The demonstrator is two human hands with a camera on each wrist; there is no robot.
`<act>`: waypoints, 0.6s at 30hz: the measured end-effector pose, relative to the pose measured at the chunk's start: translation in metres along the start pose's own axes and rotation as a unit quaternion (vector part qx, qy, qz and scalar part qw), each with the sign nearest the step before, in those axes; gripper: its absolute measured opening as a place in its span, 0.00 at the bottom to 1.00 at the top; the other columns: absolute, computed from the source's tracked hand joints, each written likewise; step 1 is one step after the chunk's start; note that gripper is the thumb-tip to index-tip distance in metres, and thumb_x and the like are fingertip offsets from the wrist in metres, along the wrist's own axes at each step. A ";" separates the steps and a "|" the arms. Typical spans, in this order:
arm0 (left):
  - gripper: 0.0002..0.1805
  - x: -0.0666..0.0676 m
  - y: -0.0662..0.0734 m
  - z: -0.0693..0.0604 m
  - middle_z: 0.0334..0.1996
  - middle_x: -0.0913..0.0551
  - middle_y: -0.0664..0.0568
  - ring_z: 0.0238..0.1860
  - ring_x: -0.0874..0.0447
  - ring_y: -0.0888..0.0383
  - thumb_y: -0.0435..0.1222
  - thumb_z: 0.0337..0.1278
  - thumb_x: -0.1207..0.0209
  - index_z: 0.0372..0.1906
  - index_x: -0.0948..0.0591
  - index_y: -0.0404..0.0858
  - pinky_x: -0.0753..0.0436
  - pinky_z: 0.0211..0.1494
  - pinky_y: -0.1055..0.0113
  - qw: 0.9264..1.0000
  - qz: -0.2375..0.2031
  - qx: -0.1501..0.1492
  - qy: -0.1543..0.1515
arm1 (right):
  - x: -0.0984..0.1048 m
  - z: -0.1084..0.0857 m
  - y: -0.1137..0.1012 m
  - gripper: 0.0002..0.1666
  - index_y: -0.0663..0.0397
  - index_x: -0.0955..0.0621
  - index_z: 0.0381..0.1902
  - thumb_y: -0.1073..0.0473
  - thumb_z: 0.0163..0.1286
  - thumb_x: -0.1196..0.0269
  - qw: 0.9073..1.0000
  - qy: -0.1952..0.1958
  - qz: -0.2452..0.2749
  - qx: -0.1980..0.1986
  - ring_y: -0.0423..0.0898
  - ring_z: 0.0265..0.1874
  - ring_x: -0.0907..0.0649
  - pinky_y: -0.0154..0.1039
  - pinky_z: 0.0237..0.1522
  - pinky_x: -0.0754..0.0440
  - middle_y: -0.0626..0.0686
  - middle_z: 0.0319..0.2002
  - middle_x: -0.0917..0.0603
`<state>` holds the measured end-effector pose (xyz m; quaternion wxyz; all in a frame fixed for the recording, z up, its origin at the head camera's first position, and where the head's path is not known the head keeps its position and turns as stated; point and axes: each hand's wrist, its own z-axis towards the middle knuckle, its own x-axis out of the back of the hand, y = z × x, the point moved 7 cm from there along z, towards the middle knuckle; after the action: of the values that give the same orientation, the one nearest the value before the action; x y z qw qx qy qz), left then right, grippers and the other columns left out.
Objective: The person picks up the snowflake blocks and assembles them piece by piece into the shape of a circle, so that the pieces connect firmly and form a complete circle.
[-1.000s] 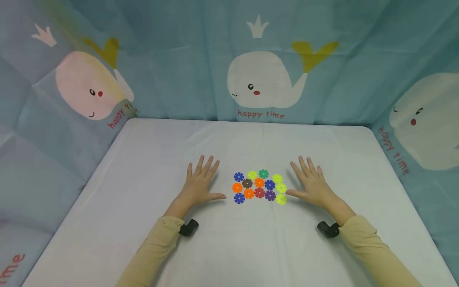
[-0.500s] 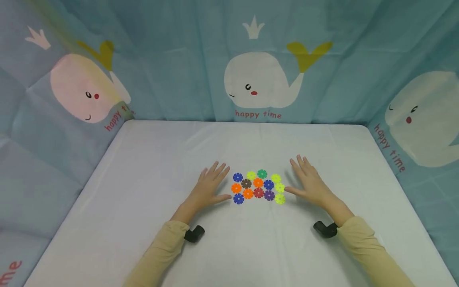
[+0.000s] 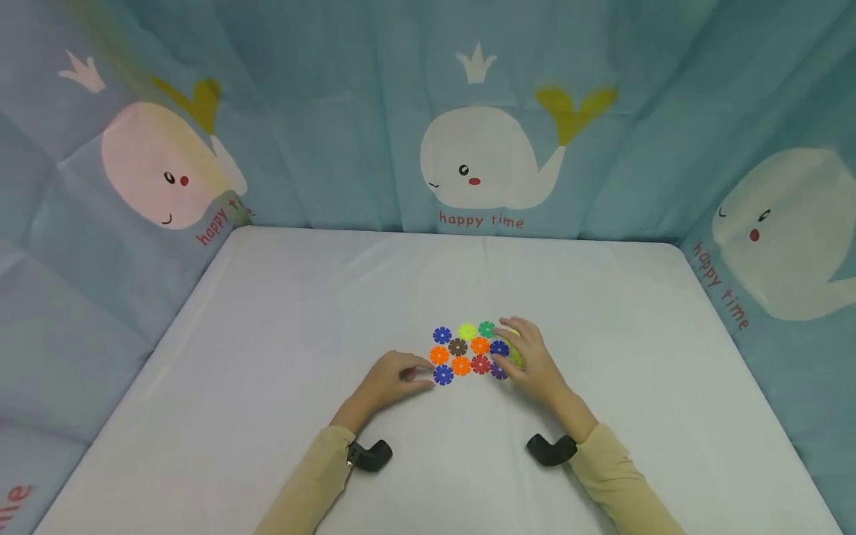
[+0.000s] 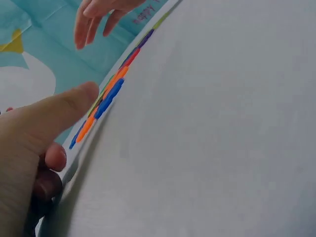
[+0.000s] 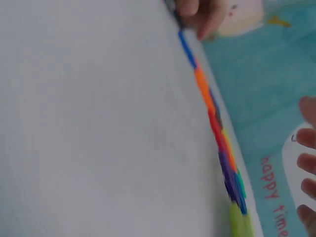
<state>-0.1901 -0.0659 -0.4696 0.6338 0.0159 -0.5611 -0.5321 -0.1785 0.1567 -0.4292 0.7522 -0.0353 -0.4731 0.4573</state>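
Note:
Several notched, flower-shaped plastic discs lie flat in close rows on the white table. My left hand is at their left end, thumb and index finger parted beside the lower-left blue disc. In the left wrist view, the thumb points toward the discs and other fingers are bent under it. My right hand hovers over the right end with its fingers apart, partly hiding the purple disc and the yellow-green ones. Its fingertips show at the right wrist view's edge, apart from the discs.
A black wrist camera sits at the left wrist and another black camera at the right. Blue curtain with printed whales hangs along the table's back and sides.
Both hands have moved inward to the discs. The left hand's spread fingers have bent, with thumb and index nearing the blue disc. The right hand has shifted left over the discs.

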 end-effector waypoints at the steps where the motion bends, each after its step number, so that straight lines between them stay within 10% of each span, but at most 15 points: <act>1: 0.14 -0.001 -0.002 0.000 0.16 0.33 0.65 0.20 0.38 0.66 0.46 0.43 0.34 0.36 0.17 0.44 0.34 0.25 0.71 1.000 -0.020 0.010 -0.010 | -0.003 -0.001 -0.002 0.21 0.64 0.24 0.46 0.58 0.57 0.38 1.000 0.015 0.006 0.016 0.60 0.52 0.34 0.54 0.52 0.39 0.62 0.50 0.28; 9: 0.15 -0.006 -0.004 0.005 0.14 0.35 0.65 0.18 0.39 0.68 0.45 0.43 0.34 0.39 0.16 0.44 0.36 0.26 0.72 0.997 -0.069 0.009 -0.035 | -0.001 -0.011 -0.015 0.03 0.60 0.18 0.28 0.66 0.53 0.37 0.991 0.101 0.033 0.079 0.45 0.28 0.29 0.34 0.32 0.32 0.49 0.26 0.23; 18: 0.18 -0.003 0.006 0.003 0.15 0.37 0.68 0.19 0.41 0.69 0.50 0.44 0.36 0.41 0.17 0.47 0.40 0.29 0.70 0.999 0.033 0.002 -0.034 | -0.046 -0.017 -0.039 0.10 0.60 0.18 0.37 0.69 0.55 0.37 0.992 -0.077 0.092 0.044 0.38 0.27 0.22 0.30 0.32 0.25 0.48 0.30 0.19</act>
<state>-0.1876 -0.0598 -0.4665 0.6316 -0.0197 -0.5834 -0.5102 -0.1468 0.1073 -0.4506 0.6692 -0.0102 -0.5039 0.5461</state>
